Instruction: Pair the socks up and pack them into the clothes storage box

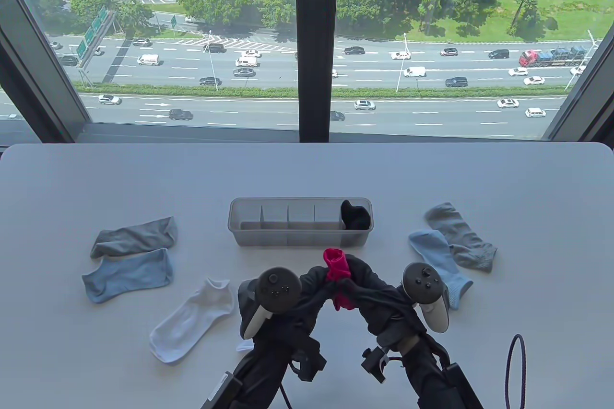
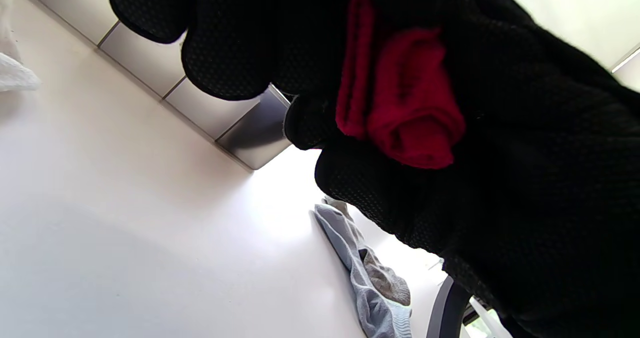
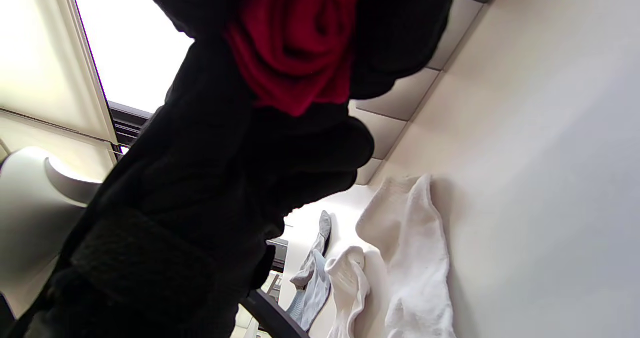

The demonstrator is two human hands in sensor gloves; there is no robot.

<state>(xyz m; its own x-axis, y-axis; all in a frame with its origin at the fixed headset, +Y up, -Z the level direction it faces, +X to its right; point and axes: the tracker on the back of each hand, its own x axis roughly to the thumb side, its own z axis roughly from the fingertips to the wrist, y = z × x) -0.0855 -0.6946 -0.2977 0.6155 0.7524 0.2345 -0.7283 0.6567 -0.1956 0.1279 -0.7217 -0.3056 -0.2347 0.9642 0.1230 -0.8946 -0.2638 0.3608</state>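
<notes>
Red socks point(image 3: 295, 42), rolled as only wrist views show, seem gripped by left hand point(image 1: 307, 284) and right hand point(image 1: 371, 294).

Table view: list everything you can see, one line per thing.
storage box: 1, clear grey, divided, table centre
black sock bundle: 1, black, box's rightmost compartment
red sock roll: 1, red, gripped between both hands, in front of the box
grey socks: 2, grey, one far left, one far right
blue socks: 2, light blue, one left, one right
white socks: 2, white, left of the hands; second mostly hidden
table: 1, white
window: road and trees outside
left hand: black glove, tracker
right hand: black glove, tracker
</notes>
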